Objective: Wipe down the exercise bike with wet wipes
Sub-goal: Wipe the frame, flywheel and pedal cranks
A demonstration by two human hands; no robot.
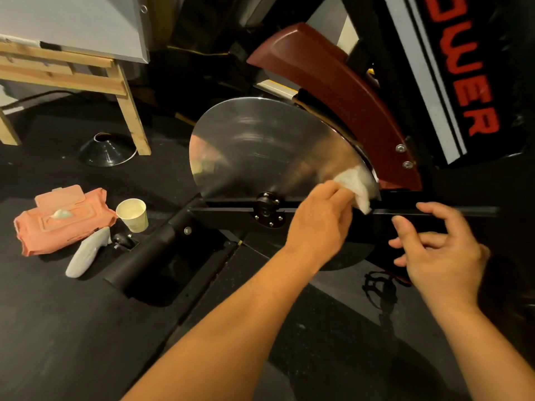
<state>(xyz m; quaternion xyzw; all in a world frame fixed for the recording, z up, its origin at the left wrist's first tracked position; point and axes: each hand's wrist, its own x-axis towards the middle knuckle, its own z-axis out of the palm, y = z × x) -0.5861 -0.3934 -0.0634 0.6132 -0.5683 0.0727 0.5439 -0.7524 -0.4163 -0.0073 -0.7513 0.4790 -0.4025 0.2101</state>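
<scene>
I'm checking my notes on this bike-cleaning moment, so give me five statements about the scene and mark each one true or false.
1. The left hand presses a white wipe against the silver flywheel. True.
2. The right hand grips a second wipe. False: it holds nothing, and its fingers are loosely spread.
3. The pink wipes pack lies on the floor with its lid flipped open. True.
4. The paper cup lies tipped on its side. False: it stands upright beside the pack.
5. The guard over the flywheel is blue. False: the guard is red.
</scene>
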